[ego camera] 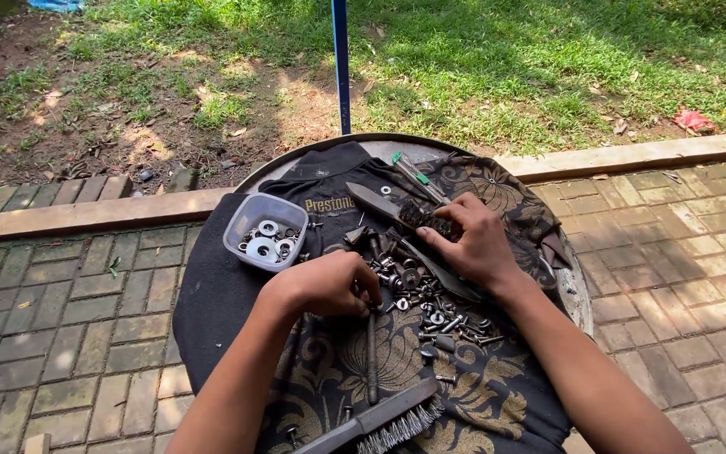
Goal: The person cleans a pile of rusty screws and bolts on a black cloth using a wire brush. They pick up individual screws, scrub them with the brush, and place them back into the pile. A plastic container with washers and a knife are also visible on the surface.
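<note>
My left hand (329, 284) is curled, its fingertips touching the edge of a heap of bolts, nuts and washers (418, 294) on a dark patterned cloth (380, 353); I cannot tell whether it holds a piece. My right hand (472, 240) rests over the far side of the heap, fingers closed on a small dark wire brush (422, 219). A long flat metal blade (380, 202) lies under that hand. A clear plastic tub (264, 231) with washers stands to the left of the heap.
The cloth covers a round metal table (581, 294). A wire brush with a grey handle (380, 420) lies at the near edge, a long dark bolt (371, 357) beside it. Brick paving surrounds the table; a blue pole (340, 67) and grass lie beyond.
</note>
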